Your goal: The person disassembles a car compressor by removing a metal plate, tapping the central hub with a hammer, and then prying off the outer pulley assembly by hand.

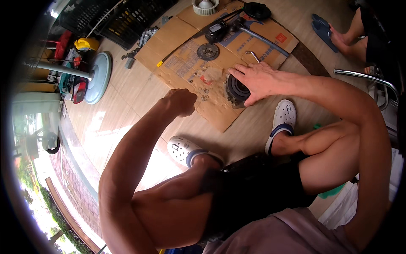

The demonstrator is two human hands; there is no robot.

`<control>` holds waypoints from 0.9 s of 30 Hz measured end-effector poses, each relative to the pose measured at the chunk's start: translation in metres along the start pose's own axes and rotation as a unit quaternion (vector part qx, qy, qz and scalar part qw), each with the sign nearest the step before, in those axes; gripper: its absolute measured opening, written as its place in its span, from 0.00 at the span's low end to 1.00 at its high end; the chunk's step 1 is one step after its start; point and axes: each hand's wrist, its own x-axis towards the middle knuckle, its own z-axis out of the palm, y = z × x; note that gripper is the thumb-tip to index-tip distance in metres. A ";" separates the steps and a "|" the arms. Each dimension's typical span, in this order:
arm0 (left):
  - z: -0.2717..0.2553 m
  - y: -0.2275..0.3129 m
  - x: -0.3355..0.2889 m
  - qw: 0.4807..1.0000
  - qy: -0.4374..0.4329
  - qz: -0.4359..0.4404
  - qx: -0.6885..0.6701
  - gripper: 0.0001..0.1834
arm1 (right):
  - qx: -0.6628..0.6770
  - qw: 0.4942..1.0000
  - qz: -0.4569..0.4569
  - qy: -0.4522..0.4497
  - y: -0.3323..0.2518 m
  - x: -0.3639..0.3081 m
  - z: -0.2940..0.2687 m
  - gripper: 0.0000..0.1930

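Note:
A dark, round, ringed metal part [237,89] lies on the near right side of a flattened cardboard sheet [177,36]. My right hand [260,80] spans it, thumb on the near rim and fingers spread over the far side, holding it against the cardboard. My left hand [182,101] is closed above the sheet's near left edge; anything inside those curled fingers is hidden. Small washers and nuts [204,91] are scattered between the two hands. Farther off lies a flat grey metal disc [208,51], with a small bent metal piece [253,56] to its right.
A hammer [262,40], a black device with a small display [216,30] and a white fan wheel [205,6] occupy the far cardboard. Black crates [127,21] stand far left, near a round pale stand base [99,78]. Another person's foot [338,39] is at far right, by a chrome tube [368,76].

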 end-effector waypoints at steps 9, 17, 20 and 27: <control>-0.012 -0.028 0.002 0.999 0.003 -0.047 0.012 0.27 | -0.017 0.999 -0.017 0.043 0.000 0.003 0.005 0.58; -0.025 -0.035 0.002 0.996 0.070 -0.056 -0.009 0.14 | -0.006 1.000 -0.018 -0.007 -0.009 0.005 0.000 0.54; -0.018 -0.042 0.014 0.995 0.093 -0.040 -0.011 0.14 | -0.004 1.000 -0.017 0.007 -0.005 0.003 0.003 0.54; -0.018 -0.054 0.009 0.993 0.097 -0.059 -0.014 0.16 | -0.011 1.000 -0.021 0.012 -0.007 0.006 0.004 0.53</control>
